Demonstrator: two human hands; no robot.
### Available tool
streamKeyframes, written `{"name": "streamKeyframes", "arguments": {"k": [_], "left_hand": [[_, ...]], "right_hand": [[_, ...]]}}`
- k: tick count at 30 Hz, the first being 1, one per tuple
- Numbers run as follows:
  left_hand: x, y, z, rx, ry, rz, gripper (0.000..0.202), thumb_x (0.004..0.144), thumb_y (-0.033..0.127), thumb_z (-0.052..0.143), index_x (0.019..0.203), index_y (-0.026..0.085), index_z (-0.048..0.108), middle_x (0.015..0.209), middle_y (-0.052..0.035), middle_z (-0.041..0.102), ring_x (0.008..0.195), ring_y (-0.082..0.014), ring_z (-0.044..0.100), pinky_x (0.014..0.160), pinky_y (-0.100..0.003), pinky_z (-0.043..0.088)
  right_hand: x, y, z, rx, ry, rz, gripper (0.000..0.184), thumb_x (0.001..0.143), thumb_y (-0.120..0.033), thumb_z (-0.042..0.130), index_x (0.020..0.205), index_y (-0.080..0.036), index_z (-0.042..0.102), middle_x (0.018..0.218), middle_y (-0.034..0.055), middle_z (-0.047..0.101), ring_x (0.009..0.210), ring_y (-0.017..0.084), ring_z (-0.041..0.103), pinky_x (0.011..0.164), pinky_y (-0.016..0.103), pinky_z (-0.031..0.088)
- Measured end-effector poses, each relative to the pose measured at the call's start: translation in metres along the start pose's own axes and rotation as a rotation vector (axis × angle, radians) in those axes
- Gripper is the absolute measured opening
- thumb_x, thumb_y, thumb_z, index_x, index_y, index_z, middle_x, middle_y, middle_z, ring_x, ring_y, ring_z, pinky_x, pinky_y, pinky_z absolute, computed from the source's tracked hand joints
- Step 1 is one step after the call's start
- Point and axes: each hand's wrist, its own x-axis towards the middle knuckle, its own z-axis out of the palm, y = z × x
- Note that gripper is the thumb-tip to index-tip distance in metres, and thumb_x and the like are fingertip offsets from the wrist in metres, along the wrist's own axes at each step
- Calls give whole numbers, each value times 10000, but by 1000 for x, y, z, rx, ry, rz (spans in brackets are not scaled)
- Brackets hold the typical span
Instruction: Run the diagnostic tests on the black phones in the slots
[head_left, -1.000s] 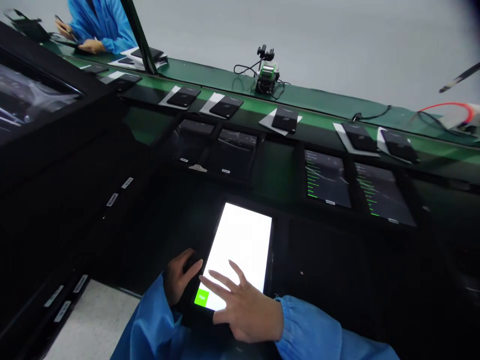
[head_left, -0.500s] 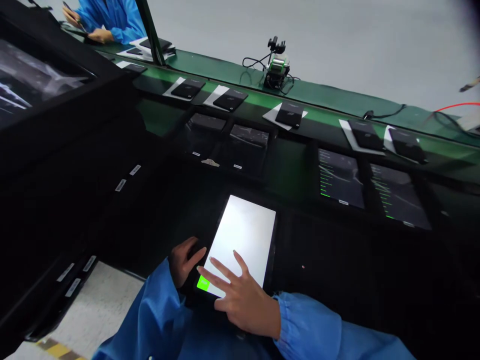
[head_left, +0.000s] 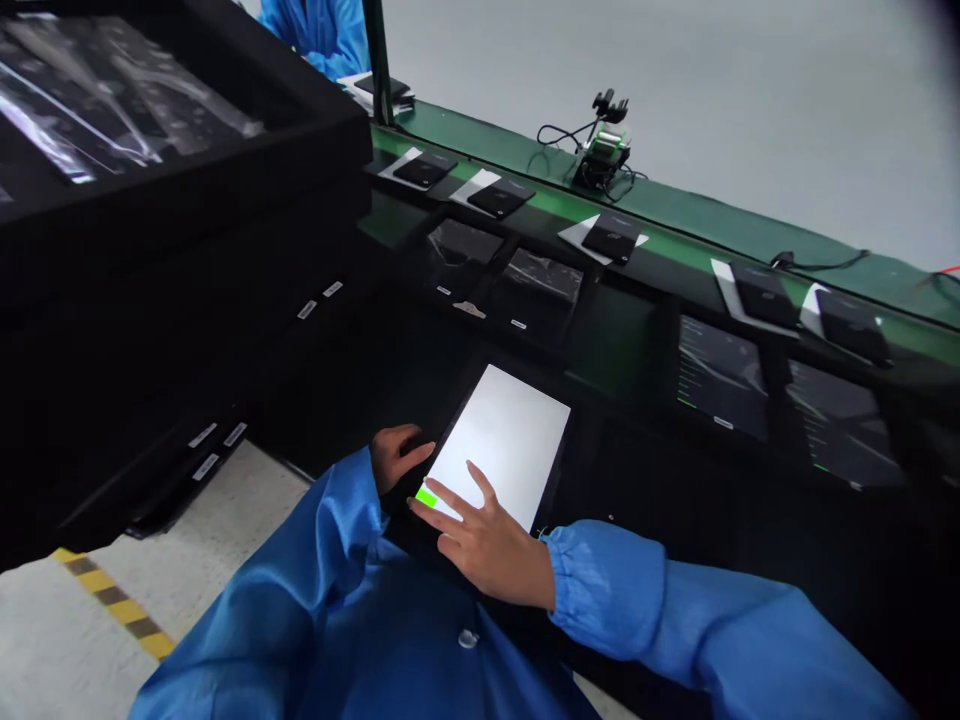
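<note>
A tablet (head_left: 510,430) with a glowing white screen lies tilted to the right in front of me, with a small green patch (head_left: 425,497) at its lower left corner. My left hand (head_left: 396,458) is at the tablet's left edge, thumb toward the screen and the other fingers bent; their tips are lost in the dark. Over the lower part of the screen, my right hand (head_left: 487,540) has its fingers spread, the fingertips near the green patch and the lower middle. Whether they press on the glass I cannot tell.
Beyond the tablet, several dark tablets (head_left: 724,375) under clear film lie in the black work surface. Black devices on white sheets (head_left: 615,238) line the green ledge (head_left: 690,215), beside a small cabled device (head_left: 606,145). A black rack (head_left: 300,150) rises at left. Another person's blue sleeve (head_left: 337,40) shows behind.
The view has swung left and down, so the scene sits farther right and more of the rack and my coat show. My hands keep nearly the same pose at the tablet.
</note>
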Motion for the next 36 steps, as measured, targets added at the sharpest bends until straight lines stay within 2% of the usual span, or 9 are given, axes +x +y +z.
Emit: {"name": "streamKeyframes", "arguments": {"k": [4, 8, 16, 19, 21, 23, 26, 30, 36], "left_hand": [[1, -1, -1, 15, -6, -5, 402, 878, 508, 490, 650, 177, 486, 603, 54, 427, 558, -105, 428, 585, -274, 388], [2, -4, 0, 23, -8, -40, 400, 879, 515, 488, 673, 173, 512, 613, 49, 458, 571, -110, 461, 603, -283, 413], [2, -11, 0, 33, 12, -132, 460, 847, 599, 470, 860, 160, 609, 824, -34, 649, 791, -173, 617, 804, -397, 497], [2, -13, -1, 42, 16, -159, 489, 794, 636, 474, 871, 182, 641, 915, -75, 699, 886, -224, 652, 859, -423, 509], [1, -16, -1, 49, 31, -169, 470, 773, 636, 462, 846, 213, 654, 909, -69, 719, 890, -249, 668, 833, -399, 532], [0, -19, 1, 56, 54, -165, 462, 772, 631, 446, 849, 227, 658, 905, -55, 730, 899, -262, 678, 811, -381, 552], [-2, -23, 5, 88, 77, -113, 461, 797, 625, 430, 863, 231, 659, 901, -42, 737, 902, -263, 688, 778, -367, 576], [-8, -35, 11, 198, 124, 12, 426, 874, 540, 402, 940, 204, 654, 952, -77, 734, 923, -257, 689, 773, -370, 590], [-5, -60, 1, 356, 200, 280, 262, 900, 310, 470, 1022, 150, 638, 997, -149, 717, 949, -308, 678, 785, -482, 600]], "right_hand": [[-6, -4, 0, 37, -47, 64, 248, 892, -130, 380, 835, -175, 617, 1500, 78, 331, 1423, 255, 149, 1114, 625, -41], [-7, -9, -1, 122, -52, 264, 125, 793, -137, 524, 902, -170, 577, 1549, 172, 141, 1434, 301, 76, 1065, 669, -53], [0, -10, 0, 276, -20, 461, 477, 730, -221, 684, 1181, -198, 530, 1561, 163, -26, 1435, 320, 36, 1090, 636, -41], [-24, -17, -3, 449, 167, 898, 740, 762, -316, 658, 1407, -206, 312, 1563, 166, 60, 1433, 305, 88, 1131, 568, 112], [-46, -22, -3, 735, 407, 1324, 744, 813, -390, 569, 1442, -210, 215, 1527, 144, 227, 1408, 257, 223, 1132, 494, 217], [-64, -23, -2, 878, 524, 1534, 726, 825, -456, 509, 1424, -166, 220, 1427, 172, 393, 1325, 254, 392, 1079, 470, 335], [-72, -12, 5, 923, 604, 1677, 746, 747, -507, 568, 1337, -118, 328, 1278, 208, 527, 1169, 286, 550, 985, 475, 435], [-55, 16, 12, 1020, 788, 1819, 597, 670, -495, 646, 1136, -158, 485, 982, 117, 668, 925, 266, 662, 886, 452, 498], [-11, 32, 5, 1269, 1024, 1703, 512, 706, -602, 617, 965, -160, 612, 918, 103, 704, 903, 278, 679, 785, 410, 547]]}}
